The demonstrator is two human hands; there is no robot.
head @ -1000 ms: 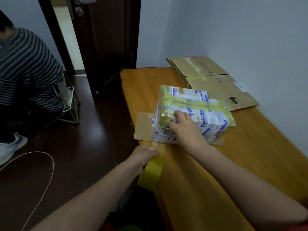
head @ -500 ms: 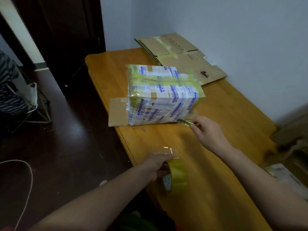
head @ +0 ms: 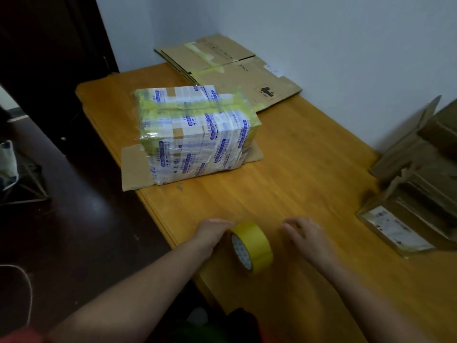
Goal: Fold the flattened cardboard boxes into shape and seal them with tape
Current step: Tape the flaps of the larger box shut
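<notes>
A folded box [head: 197, 134], wrapped in yellow and clear tape with blue print, stands on the wooden table [head: 296, 164] with a cardboard flap sticking out at its lower left. A yellow tape roll [head: 252, 246] stands on edge near the table's front edge. My left hand [head: 215, 230] grips the roll from its left side. My right hand [head: 304, 233] rests palm down on the table just right of the roll, fingers loosely bent, with nothing visible in it.
Flattened cardboard boxes [head: 230, 68] lie stacked at the table's far end against the wall. Several brown cartons [head: 415, 184] crowd the right edge of the table. A dark door and dark floor lie to the left.
My left hand has brought the tape roll up from beside the table edge and set it on the tabletop. My right hand has drawn back from the box to beside the roll.
</notes>
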